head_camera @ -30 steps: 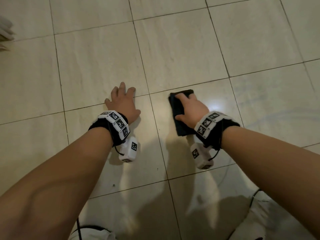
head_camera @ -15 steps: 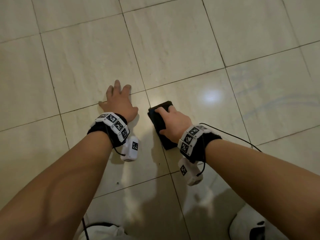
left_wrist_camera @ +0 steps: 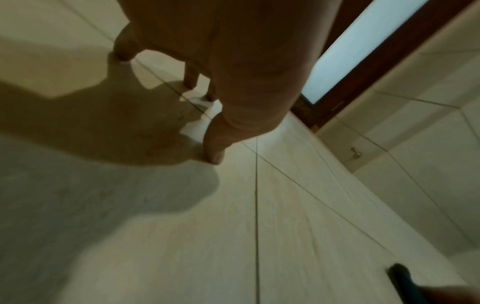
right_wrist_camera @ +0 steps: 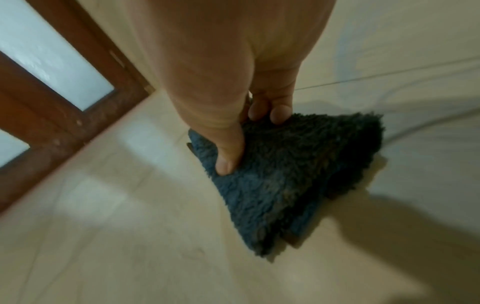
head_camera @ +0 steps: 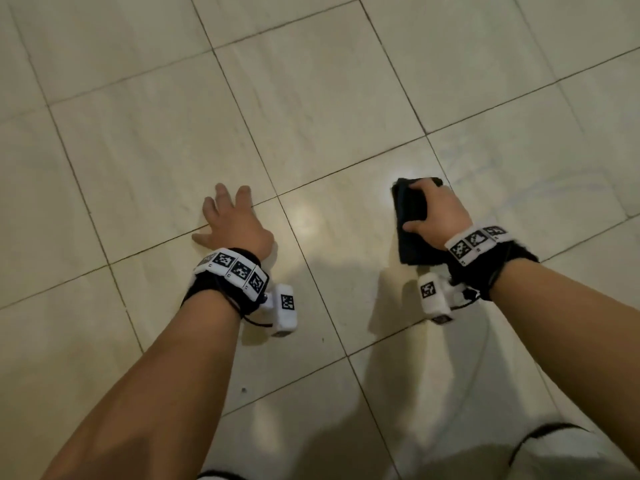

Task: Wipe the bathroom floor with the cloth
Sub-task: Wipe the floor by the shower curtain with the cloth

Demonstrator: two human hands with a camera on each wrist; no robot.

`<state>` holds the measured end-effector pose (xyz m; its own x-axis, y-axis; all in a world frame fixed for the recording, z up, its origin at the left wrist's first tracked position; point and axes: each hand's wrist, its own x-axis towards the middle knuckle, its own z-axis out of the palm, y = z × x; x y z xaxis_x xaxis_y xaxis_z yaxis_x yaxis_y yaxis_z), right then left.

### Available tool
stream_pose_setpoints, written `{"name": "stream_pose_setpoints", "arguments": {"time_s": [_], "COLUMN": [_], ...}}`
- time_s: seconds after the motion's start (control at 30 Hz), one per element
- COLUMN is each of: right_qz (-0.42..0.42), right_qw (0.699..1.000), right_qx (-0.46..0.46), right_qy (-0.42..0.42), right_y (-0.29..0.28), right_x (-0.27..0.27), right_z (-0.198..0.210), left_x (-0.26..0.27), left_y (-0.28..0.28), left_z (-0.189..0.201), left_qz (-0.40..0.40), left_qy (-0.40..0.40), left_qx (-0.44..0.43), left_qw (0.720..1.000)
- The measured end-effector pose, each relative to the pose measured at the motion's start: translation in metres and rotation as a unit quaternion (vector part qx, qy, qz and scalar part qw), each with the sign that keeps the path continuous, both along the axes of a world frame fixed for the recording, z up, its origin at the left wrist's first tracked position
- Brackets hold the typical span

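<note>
A dark blue fluffy cloth (head_camera: 412, 220), folded, lies flat on the pale tiled floor (head_camera: 311, 98) right of centre. My right hand (head_camera: 433, 213) lies on top of it, thumb and fingers curled into the pile and gripping it. The right wrist view shows the cloth (right_wrist_camera: 298, 174) under my right hand (right_wrist_camera: 246, 133), thumb and fingertips dug into it. My left hand (head_camera: 232, 223) rests on the bare floor to the left, fingers spread, holding nothing. In the left wrist view my left hand (left_wrist_camera: 207, 102) props on its fingertips on the tiles.
A brown wooden door frame with frosted glass (right_wrist_camera: 52, 82) stands at the floor's edge, also visible as the door frame (left_wrist_camera: 363, 51). A tiled wall (left_wrist_camera: 428, 133) rises beside it. White clothing (head_camera: 554, 455) shows at the bottom. Wet streaks (head_camera: 536, 174) mark the tiles at right.
My right hand has slid the cloth to the right, away from the left hand. The left hand stays planted on the floor.
</note>
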<state>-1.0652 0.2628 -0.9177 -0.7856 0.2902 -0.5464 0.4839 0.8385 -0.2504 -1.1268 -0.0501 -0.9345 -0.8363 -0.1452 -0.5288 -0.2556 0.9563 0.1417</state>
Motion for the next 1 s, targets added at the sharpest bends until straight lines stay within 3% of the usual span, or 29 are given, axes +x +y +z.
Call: {"name": "stream_pose_setpoints", "arguments": {"time_s": [0.07,0.23,0.43,0.67,1.0], "right_qz": [-0.019,0.023,0.114,0.222,0.232], "right_qw": [0.999,0.999,0.993,0.974,0.972], "right_qx": [-0.001,0.027,-0.012,-0.029,-0.031], "right_qy": [0.032,0.002,-0.009,-0.019,-0.001], "right_y": [0.004,-0.009,-0.069,-0.133,-0.099], "right_x": [-0.015,-0.02,0.017,0.062,0.098], "right_z": [-0.005,0.002,0.007,-0.001,-0.006], "left_x": [0.002,0.019,0.034,0.031,0.041], "left_y": [-0.004,-0.017,-0.008,-0.002,0.006], "left_z": [-0.002,-0.001,0.001,0.006,0.001], "left_qz": [-0.025,-0.071,-0.019,-0.032,-0.03], "left_qy": [0.009,0.047,0.131,0.096,0.111], "left_qx": [-0.006,-0.012,0.017,0.015,0.007], "left_qw": [1.0,0.996,0.991,0.995,0.993]}}
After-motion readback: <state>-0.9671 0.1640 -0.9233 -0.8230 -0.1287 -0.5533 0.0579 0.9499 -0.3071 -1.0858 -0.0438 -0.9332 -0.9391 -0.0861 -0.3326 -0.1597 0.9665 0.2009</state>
